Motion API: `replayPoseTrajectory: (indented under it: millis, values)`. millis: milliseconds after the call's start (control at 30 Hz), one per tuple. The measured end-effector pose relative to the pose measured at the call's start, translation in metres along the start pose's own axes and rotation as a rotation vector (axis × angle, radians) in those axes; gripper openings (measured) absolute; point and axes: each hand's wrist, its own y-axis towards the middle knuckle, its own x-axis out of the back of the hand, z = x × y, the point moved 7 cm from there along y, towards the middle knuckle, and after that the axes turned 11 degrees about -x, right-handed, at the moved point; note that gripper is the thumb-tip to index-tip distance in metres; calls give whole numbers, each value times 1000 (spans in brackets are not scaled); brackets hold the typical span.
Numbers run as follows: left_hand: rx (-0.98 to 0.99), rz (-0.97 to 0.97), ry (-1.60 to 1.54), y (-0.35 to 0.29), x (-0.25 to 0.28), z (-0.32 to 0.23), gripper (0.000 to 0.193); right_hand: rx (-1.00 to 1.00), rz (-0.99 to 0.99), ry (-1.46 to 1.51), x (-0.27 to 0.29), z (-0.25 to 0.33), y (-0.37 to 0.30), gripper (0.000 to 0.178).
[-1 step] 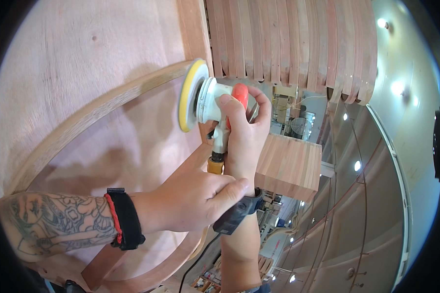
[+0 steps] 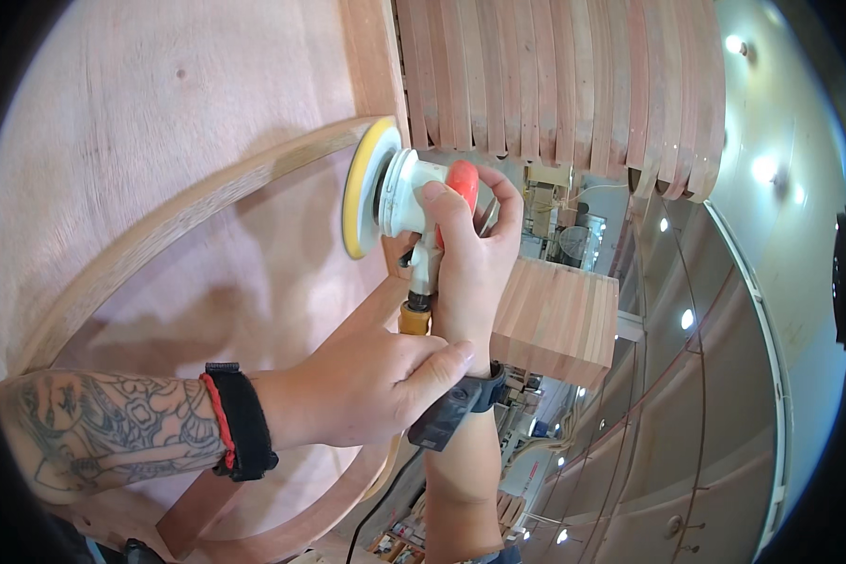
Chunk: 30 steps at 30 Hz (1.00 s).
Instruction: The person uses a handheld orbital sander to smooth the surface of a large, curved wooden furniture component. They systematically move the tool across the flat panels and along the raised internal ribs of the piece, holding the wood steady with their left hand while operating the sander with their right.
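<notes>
My right hand [image 2: 470, 221] is wrapped around an air-powered disc sander [image 2: 404, 193] with a white body and a red lever cap. Its round yellow-edged pad [image 2: 355, 202] stands on edge against the right end of a curved wooden rail [image 2: 188, 193]. My left hand [image 2: 371, 385] is closed at my right wrist, below the sander's brass-coloured hose fitting [image 2: 415, 321]. Its thumb lies by the dark device strapped on that wrist [image 2: 446, 414]; the other fingers are hidden, so what they grip does not show.
The rail curves across a large pale wooden panel [image 2: 174, 75] with a straight edge piece [image 2: 371, 56]. Stacked wooden strips [image 2: 564, 75] rise beyond it, and a wooden block [image 2: 555, 320] stands to the right. A thin black cable [image 2: 371, 512] hangs below my hands.
The sander's pad has shifted very slightly down along the rail's end. Both hands keep their hold and place.
</notes>
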Motion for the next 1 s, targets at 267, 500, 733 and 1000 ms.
replayPoseTrajectory:
  millis: [267, 500, 733, 1000]
  values:
    - [-163, -46, 268, -4, -1, 10, 57, 117, -126, -106, 25, 8, 1, 68]
    - [42, 86, 131, -6, -10, 23, 42, 314, -227, -281, 24, 19, -5, 76]
    - [92, 237, 120, -18, -19, 42, 40, 83, -142, -115, 16, 11, -3, 80]
    - [44, 310, 147, -24, -32, 52, 34, 547, -338, -719, -1, 9, 3, 78]
